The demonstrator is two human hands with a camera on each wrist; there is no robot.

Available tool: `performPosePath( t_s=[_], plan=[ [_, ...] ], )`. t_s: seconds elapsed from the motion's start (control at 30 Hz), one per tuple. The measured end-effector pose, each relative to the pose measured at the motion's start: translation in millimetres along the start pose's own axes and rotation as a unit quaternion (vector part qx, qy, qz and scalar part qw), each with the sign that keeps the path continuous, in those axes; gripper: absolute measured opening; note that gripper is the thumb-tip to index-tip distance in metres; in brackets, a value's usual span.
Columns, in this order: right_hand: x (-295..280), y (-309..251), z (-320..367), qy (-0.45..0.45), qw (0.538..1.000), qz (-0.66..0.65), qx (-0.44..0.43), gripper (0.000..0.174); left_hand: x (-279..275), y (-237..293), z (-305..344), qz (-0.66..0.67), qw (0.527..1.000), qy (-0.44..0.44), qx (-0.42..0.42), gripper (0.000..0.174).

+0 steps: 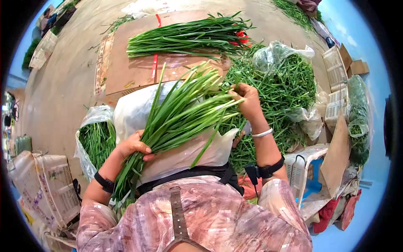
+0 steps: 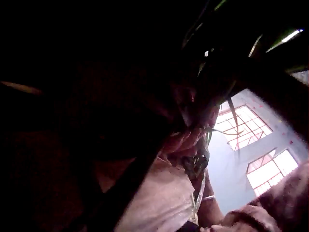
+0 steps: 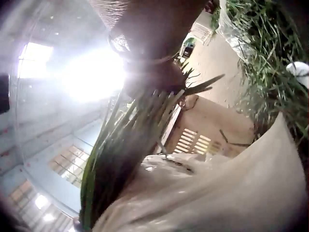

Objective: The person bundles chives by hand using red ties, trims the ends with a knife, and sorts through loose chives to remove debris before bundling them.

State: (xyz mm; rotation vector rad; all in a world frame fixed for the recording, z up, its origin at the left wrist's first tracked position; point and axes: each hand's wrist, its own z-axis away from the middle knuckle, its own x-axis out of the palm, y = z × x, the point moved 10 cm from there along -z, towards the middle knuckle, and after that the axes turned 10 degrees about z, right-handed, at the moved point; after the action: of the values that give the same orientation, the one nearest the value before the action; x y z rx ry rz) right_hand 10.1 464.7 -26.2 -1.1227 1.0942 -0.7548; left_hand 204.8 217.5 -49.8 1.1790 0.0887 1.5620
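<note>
A loose bunch of long green stalks lies slantwise above the lap, pale ends up and to the right. The left hand grips it near its leafy lower part, thumb across the top. At the pale ends the right hand has its fingers bent and pinches stalk ends. In the right wrist view the stalks hang below the right hand, whose fingers are mostly hidden. The left wrist view is mostly too dark to make out the left hand.
Ahead, a bundle of stalks lies on a board with a red strap. A large heap of greens in plastic is at the right, a bag of greens at the left. Crates stand on both sides; white plastic covers the lap.
</note>
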Motion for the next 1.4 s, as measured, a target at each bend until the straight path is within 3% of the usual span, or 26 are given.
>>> performPosePath(
  t_s=[0.1, 0.27, 0.33, 0.37, 0.47, 0.53, 0.57, 0.6, 0.67, 0.73, 0.77, 0.8, 0.9, 0.97, 1.07, 1.13, 1.2, 1.23, 1.3, 1.33, 1.37, 1.4],
  plan=[
    [0.7, -6.3, -0.8, 0.004, 1.000, -0.013, -0.028, 0.009, -2.8, -1.0, -0.9, -0.003, 1.000, 0.006, -0.003, 0.049],
    [2.7, 11.2, -5.2, 0.004, 0.996, -0.087, -0.003, 0.010, -1.8, -0.7, -1.2, -0.016, 1.000, -0.005, 0.001, 0.045],
    [1.8, 30.8, -4.9, -0.002, 0.975, -0.214, 0.065, 0.010, 0.3, 0.3, -0.5, 0.005, 1.000, -0.009, 0.002, 0.045],
    [-8.4, 32.0, -2.5, 0.025, 0.980, -0.178, 0.090, 0.011, -0.4, 0.4, -0.3, 0.005, 1.000, -0.011, 0.000, 0.045],
    [-55.9, 61.4, -11.4, 0.099, 0.943, -0.310, 0.075, 0.011, -1.4, -1.4, -2.5, 0.003, 1.000, -0.024, -0.009, 0.045],
    [-93.6, 81.6, -11.3, 0.183, 0.958, -0.197, 0.100, 0.014, -4.4, -0.9, -3.2, -0.011, 1.000, -0.009, 0.003, 0.060],
    [-102.8, 71.6, -14.6, 0.152, 0.973, 0.117, 0.126, 0.025, -1.6, -0.6, -2.2, -0.011, 1.000, -0.009, 0.003, 0.060],
    [-100.7, 48.2, -14.2, 0.155, 0.908, 0.386, 0.055, 0.040, 3.2, 1.1, -1.3, 0.007, 1.000, -0.011, 0.000, 0.053],
    [-63.5, 19.9, -15.0, 0.066, 0.965, 0.254, 0.014, 0.040, 5.5, 1.8, -2.3, 0.026, 1.000, -0.012, -0.005, 0.046],
    [-7.5, -8.1, -7.6, -0.120, 0.972, 0.195, 0.052, 0.043, 5.2, 3.8, -3.1, 0.006, 1.000, -0.006, -0.003, 0.046],
    [9.0, -12.8, -6.6, -0.167, 0.953, 0.246, 0.061, 0.035, 4.8, 3.3, -3.4, 0.003, 1.000, -0.008, -0.004, 0.046],
    [19.2, -5.4, -5.1, -0.158, 0.971, 0.157, 0.089, 0.028, 1.8, 1.8, -2.6, -0.001, 1.000, -0.004, 0.000, 0.046],
    [26.9, -2.1, -6.7, -0.133, 0.985, 0.079, 0.077, 0.021, -1.2, 5.8, 5.7, -0.008, 0.999, 0.024, 0.020, 0.046],
    [14.6, -13.0, -3.8, -0.054, 0.996, -0.051, 0.055, 0.014, 2.3, 7.1, 10.6, 0.014, 0.999, 0.030, 0.034, 0.048],
    [0.3, -14.3, -7.8, 0.021, 1.000, -0.014, 0.003, 0.009, 4.9, -0.9, 7.1, 0.067, 0.997, 0.023, 0.031, 0.053],
    [-25.8, 9.0, -15.3, 0.136, 0.989, -0.058, 0.020, 0.008, 4.4, -5.9, 4.2, 0.078, 0.997, 0.002, 0.023, 0.054],
    [-50.9, 37.2, -14.3, 0.219, 0.930, -0.286, 0.079, 0.008, 3.0, -9.6, 4.4, 0.095, 0.995, -0.014, 0.016, 0.056],
    [-62.6, 50.1, -14.0, 0.229, 0.921, -0.298, 0.098, 0.011, 1.2, -10.5, 4.9, 0.084, 0.996, -0.014, 0.013, 0.056],
    [-48.4, 23.4, -18.1, 0.093, 0.991, -0.056, 0.073, 0.018, 1.2, -7.3, 1.5, 0.068, 0.997, -0.016, 0.012, 0.057],
    [-30.1, -0.4, -11.5, 0.034, 0.996, 0.070, 0.038, 0.021, 3.1, -6.7, 0.5, 0.071, 0.997, -0.019, 0.013, 0.056],
    [-3.9, -13.2, -6.5, -0.083, 0.986, 0.143, 0.036, 0.030, 4.7, -8.4, 0.8, 0.074, 0.997, -0.022, 0.010, 0.056],
    [14.5, -21.9, -2.4, -0.145, 0.973, 0.179, 0.010, 0.028, 4.5, -9.0, 0.9, 0.073, 0.997, -0.022, 0.006, 0.056]
  ],
)
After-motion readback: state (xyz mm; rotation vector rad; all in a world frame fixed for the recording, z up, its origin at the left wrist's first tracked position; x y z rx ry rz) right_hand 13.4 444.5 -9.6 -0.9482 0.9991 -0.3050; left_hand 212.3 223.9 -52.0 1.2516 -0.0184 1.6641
